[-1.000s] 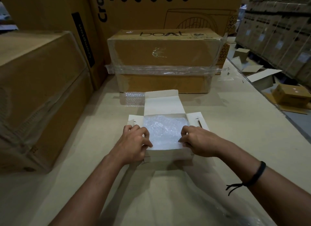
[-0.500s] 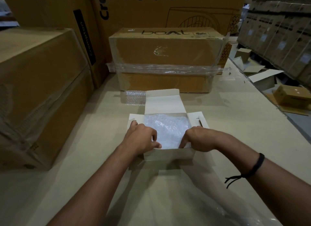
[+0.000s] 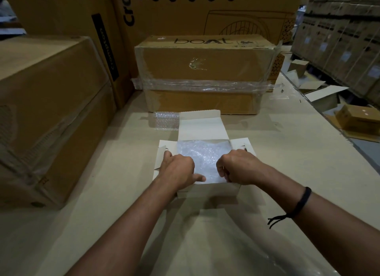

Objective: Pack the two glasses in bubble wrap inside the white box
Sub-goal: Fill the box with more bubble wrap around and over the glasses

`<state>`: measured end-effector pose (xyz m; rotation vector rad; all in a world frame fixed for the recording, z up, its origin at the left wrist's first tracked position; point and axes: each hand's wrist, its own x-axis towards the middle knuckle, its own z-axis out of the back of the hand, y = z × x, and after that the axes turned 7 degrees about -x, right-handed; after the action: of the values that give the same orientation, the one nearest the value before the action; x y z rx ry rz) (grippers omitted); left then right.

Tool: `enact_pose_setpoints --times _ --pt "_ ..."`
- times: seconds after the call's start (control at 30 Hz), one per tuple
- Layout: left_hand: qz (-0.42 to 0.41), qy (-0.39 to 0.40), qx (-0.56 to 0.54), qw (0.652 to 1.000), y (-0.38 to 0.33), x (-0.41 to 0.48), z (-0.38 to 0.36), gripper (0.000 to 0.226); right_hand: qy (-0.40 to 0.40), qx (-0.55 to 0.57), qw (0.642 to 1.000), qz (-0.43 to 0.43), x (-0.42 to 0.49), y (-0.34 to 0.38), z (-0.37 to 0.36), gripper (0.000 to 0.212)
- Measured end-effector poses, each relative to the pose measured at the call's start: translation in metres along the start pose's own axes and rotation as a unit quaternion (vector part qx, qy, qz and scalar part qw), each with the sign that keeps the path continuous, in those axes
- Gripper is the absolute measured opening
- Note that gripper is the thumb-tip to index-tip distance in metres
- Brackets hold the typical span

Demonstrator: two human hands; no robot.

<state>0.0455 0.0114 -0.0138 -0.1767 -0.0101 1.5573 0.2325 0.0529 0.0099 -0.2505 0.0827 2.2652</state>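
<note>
Over the near-left corner of the white box [image 3: 207, 190], the left hand [image 3: 178, 171]: thumb flat along the near rim, fingers curled over the left wall and gripping the card there. Opposite, at the box's near-right corner, the right hand [image 3: 236, 166], fingers hooked down inside and pinching the near edge of the bubble wrap [image 3: 203, 154] (fingertips partly hidden, so taken as a pinch rather than a mere press). Between the two hands, filling the open top of the box, that wrap, crumpled and about level with the rim. No glass visible as such; presumably both bundled beneath the wrap, inside the box. Dead ahead, then, and centred: neither hand nearer. Splayed outward from the box, the left side flap [image 3: 158, 162] and the right side flap [image 3: 238, 143], each just beside its own hand. Upright on the box's far edge, beyond both hands, the lid flap [image 3: 202, 127]. Likely step in hand: tucking the wrap down. Likely next: side flaps folded inward, then the lid drawn from the far edge toward the near wall. Past the box's far-left corner, a spare scrap of wrap [image 3: 165, 120] on the worktop [image 3: 287, 152]. Farther beyond, a taped brown carton [image 3: 203, 70]. On the box's near side, clear plastic film [image 3: 277, 255].
</note>
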Motion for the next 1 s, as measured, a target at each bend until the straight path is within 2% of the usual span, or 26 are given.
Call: enact_pose_setpoints --times 0.17,0.33,0.5,0.63,0.73,0.83,0.93,0.97,1.0 --pt "0.042 0.012 -0.007 0.999 -0.005 0.008 -0.001 0.055 0.094 0.064 0.993 0.015 -0.002 -0.008 0.010 0.037" --pt "0.056 0.008 -0.005 0.998 -0.013 0.010 0.001 0.049 0.105 0.113 0.988 -0.006 0.000 -0.009 0.014 0.037" --pt "0.034 0.030 0.027 0.999 -0.010 0.007 0.004 0.053 0.113 0.034 0.992 0.039 -0.003 -0.003 0.014 0.045" --pt "0.017 0.032 0.013 0.999 -0.007 0.001 0.006 0.048 0.142 -0.004 0.987 0.074 -0.007 -0.002 0.012 0.057" --pt "0.017 0.030 0.027 0.999 -0.008 0.000 0.006 0.047 0.158 -0.029 0.984 0.075 -0.008 -0.001 0.010 0.065" --pt "0.015 0.040 0.039 0.998 -0.013 0.001 0.007 0.048 0.172 -0.043 0.982 0.059 -0.004 0.005 0.008 0.060" --pt "0.000 0.065 0.012 0.998 -0.006 0.001 0.010 0.029 0.172 -0.029 0.983 0.057 -0.005 0.008 0.014 0.054" --pt "-0.008 0.058 -0.016 0.998 0.001 0.002 0.011 0.016 0.160 -0.003 0.986 0.052 -0.007 0.005 0.017 0.051" --pt "-0.011 0.035 -0.045 0.998 0.009 0.003 0.012 0.013 0.136 0.035 0.989 0.042 -0.010 -0.001 0.022 0.047"
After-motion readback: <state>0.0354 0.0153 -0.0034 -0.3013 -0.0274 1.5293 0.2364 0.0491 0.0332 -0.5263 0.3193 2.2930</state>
